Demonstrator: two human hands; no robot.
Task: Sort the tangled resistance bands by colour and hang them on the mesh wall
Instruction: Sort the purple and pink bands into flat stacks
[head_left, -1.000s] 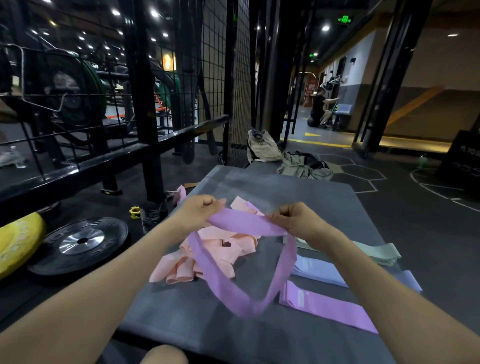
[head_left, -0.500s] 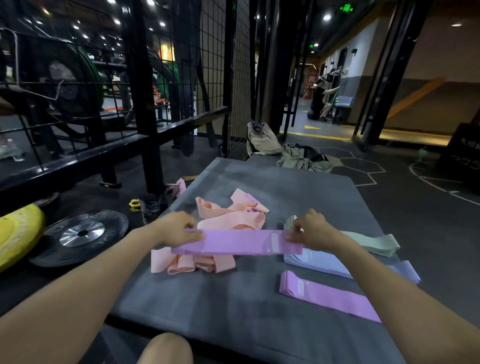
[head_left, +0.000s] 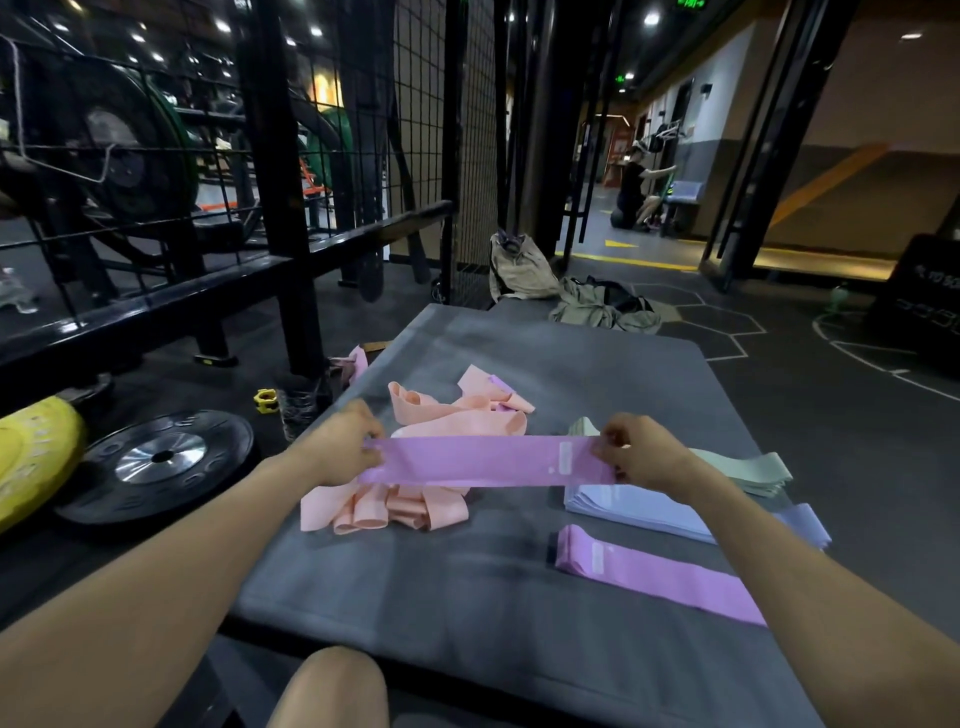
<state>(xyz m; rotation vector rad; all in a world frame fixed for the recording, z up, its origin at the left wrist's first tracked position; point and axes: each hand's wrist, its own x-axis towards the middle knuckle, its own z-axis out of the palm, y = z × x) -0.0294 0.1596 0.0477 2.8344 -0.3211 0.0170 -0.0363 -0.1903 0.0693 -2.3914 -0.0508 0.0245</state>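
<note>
A: What is changed in the head view?

B: The purple band, a drooping loop a second ago, is now stretched flat above the mat, one end pinched in the left hand, the other in the right hand. It is judged untangled, ready for the purple band already laid out.

A: Containers?

B: None are seen; the pink pile is left unsorted.

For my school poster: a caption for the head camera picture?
Both hands, left and right, stretch a purple band flat above pink bands.
</note>
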